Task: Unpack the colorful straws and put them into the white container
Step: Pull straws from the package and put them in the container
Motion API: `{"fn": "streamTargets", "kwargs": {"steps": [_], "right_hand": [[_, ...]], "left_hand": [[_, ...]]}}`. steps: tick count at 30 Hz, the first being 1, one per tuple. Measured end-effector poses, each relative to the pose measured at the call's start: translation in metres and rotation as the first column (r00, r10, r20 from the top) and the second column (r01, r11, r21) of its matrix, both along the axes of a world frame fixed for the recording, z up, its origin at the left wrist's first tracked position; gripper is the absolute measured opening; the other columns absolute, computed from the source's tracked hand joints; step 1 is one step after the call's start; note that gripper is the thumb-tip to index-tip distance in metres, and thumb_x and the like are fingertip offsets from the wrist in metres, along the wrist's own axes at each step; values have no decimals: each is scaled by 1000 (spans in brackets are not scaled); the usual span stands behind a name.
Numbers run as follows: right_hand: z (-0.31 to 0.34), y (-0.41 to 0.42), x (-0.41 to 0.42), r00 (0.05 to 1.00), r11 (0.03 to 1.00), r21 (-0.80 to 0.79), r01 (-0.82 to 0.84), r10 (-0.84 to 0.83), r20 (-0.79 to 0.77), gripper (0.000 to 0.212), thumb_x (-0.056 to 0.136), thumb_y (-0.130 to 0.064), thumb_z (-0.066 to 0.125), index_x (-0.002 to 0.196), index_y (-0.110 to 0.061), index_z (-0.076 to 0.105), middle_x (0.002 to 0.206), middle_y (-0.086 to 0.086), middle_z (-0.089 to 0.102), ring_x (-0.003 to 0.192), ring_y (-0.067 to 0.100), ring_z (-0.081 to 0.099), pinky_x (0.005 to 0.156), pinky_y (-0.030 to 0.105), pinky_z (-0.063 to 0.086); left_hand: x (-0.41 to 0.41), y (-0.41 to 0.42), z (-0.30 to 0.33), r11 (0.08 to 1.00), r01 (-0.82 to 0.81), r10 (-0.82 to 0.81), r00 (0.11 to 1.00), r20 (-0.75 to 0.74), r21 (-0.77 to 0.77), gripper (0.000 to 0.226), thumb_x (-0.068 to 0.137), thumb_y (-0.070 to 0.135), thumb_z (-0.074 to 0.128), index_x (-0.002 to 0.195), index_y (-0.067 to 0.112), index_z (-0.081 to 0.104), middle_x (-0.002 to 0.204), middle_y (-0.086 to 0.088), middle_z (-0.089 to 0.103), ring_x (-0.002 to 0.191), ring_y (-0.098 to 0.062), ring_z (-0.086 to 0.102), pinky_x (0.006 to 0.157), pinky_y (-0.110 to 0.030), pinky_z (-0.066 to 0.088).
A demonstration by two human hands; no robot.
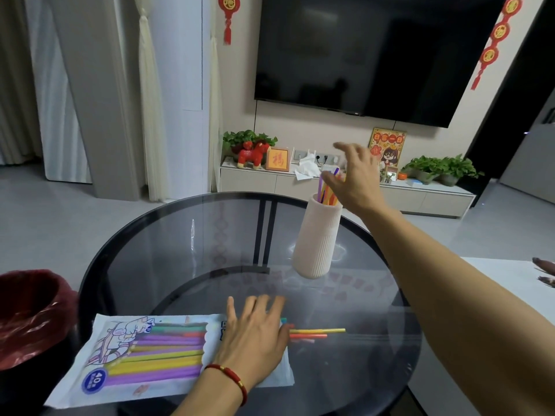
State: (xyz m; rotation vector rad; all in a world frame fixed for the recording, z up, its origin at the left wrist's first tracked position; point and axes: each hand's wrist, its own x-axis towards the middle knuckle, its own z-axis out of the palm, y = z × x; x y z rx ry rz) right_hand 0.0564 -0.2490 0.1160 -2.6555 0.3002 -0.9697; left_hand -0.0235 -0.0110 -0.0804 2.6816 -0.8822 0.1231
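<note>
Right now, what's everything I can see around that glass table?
Straw packet: one, white with a cartoon print, near table edge, many straws inside.
Loose straws: at least two, yellow and orange, poking from the packet mouth.
White container: one, ribbed, upright on the table.
Straws in container: several, purple, yellow, orange.
Round glass table: one, dark rim.
Bin: one, red liner, left of table.
Television: one, black, on wall.
Left hand: flat on the packet.
Right hand: open, at the straw tops.

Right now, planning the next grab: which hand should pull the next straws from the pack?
Probably the left hand: it lies flat on the pack, beside the protruding straws. The right hand is away above the container.
</note>
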Motion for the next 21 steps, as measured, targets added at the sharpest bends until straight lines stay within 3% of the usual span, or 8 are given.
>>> {"fn": "streamTargets", "kwargs": {"steps": [2,4,7,9,12,15,18,21], "right_hand": [[-8,1,-1,980,994,-75,-82,67,-185,55,107,-37,54,155,-14,44,164,15,39,152,32,31,124,49,27],[-12,0,-3,965,991,-41,-126,112,-239,54,109,-36,47,154,-6,44,161,18,45,151,32,36,122,46,28],[-5,2,-10,985,990,33,-138,141,-99,51,108,-28,51,155,-10,43,159,17,48,145,32,44,118,46,36],[-1,1,-17,990,989,81,-124,118,70,43,106,-19,53,148,-9,52,151,15,56,138,29,51,111,38,39],[-8,-1,-40,961,979,177,-100,49,272,29,103,-11,53,129,-6,65,128,13,68,115,23,62,96,29,47],[-45,4,-72,946,939,337,-77,-38,321,22,99,-8,54,109,-8,73,105,8,74,92,22,66,75,20,48],[-113,17,-105,994,880,475,-12,-42,103,22,96,-11,57,100,-14,78,97,5,78,81,16,68,71,26,51],[-174,26,-128,978,873,484,62,43,-203,23,98,-19,59,110,-16,78,110,5,79,94,18,70,79,27,49]], "left_hand": [[-1,0,1,1000,2,-3,1000,7,8,45,101,51,28,143,35,27,146,8,40,138,-18,33,119,-61,9],[-1,0,2,1000,8,-8,1000,5,13,46,100,53,28,142,35,27,145,8,41,137,-18,33,119,-61,9],[-1,2,6,999,31,-30,999,-10,34,57,92,63,26,141,35,29,145,7,40,137,-20,33,118,-60,11],[0,6,7,995,61,-59,998,-21,83,76,81,76,25,145,35,27,149,5,35,139,-21,28,117,-61,11],[1,16,4,975,123,-104,989,-110,186,110,63,93,34,154,37,6,160,-2,17,149,-25,9,117,-64,-2],[4,28,3,938,172,-120,976,-184,302,132,53,95,44,153,35,-17,165,-6,-1,152,-25,-7,115,-65,-12],[6,36,7,932,191,-133,971,-201,309,137,54,92,50,154,28,-19,160,-3,16,150,-22,9,118,-64,-7],[5,38,12,946,177,-146,981,-128,271,127,60,86,50,157,23,-3,149,5,33,141,-19,26,120,-62,4]]}}
